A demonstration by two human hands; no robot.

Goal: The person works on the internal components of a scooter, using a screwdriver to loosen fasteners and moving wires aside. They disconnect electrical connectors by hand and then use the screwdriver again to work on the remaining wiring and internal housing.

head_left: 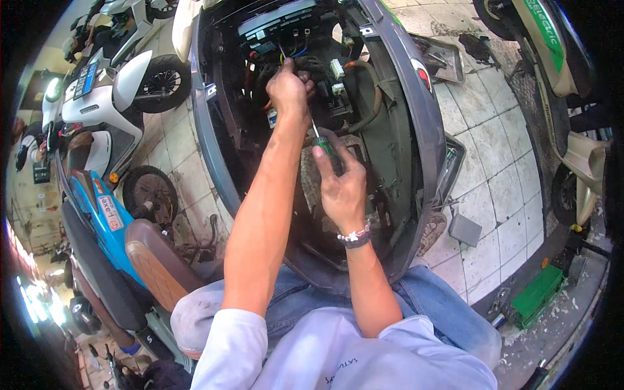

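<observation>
My right hand [344,175] is wrapped round the green handle of a screwdriver [325,147]. Its shaft points up and away, and the tip is hidden behind my left wrist. Farther in, my left hand [289,90] is closed near a bundle of wires; what its fingers hold, if anything, I cannot make out. Both hands reach into the opened body of a grey scooter [426,149]. Inside it, a finned metal unit [276,23] sits at the far end, white connectors [337,68] are right of my left hand, and an orange-ended cable [372,107] curves along the right side.
Parked scooters stand at left, one white [97,110], one blue with a brown seat [156,260]. Right of the body, a tool tray [448,58], a second tray [450,162] and a grey box [465,229] lie on the tiled floor. A green box [538,292] is at lower right.
</observation>
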